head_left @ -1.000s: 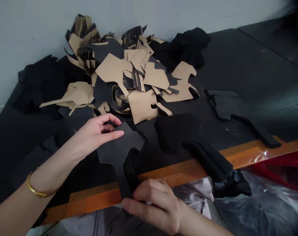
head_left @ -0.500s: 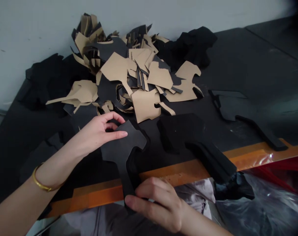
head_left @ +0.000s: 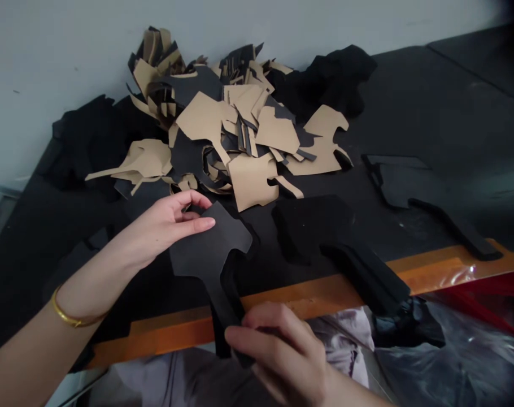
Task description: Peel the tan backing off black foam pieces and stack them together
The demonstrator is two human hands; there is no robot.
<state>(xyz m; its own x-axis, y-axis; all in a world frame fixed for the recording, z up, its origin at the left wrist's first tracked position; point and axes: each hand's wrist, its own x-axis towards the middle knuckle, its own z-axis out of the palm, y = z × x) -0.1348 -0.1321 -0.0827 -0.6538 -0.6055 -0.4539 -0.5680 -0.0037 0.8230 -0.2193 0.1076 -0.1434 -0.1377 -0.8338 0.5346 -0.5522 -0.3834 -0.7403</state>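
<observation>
A flat dark-grey cut leather-like piece (head_left: pixel 206 246) with a wide body and a narrow tail lies between my hands near the table's front edge. My left hand (head_left: pixel 183 217) pinches its upper left edge, thumb on top and fingers behind. The narrow tail is held at its lower end by my right hand (head_left: pixel 280 347), with the thumb and fingers closed on it. Beneath and beside it, darker pieces of like shape show, partly hidden. To the right sits a black stack of cut pieces (head_left: pixel 367 274) whose tails reach over the edge.
A heap of tan-and-black cut pieces (head_left: pixel 252 181) fills the back middle. Dark piles (head_left: pixel 325 79) lie beside it against the wall. More black pieces (head_left: pixel 413 183) rest at right. Orange tape (head_left: pixel 172 330) runs along the front edge, with clear plastic (head_left: pixel 430 362) below.
My right hand has shifted slightly right, carrying the tail of the piece away from the darker tail beneath. My left hand has moved slightly up and left, still pinching the edge.
</observation>
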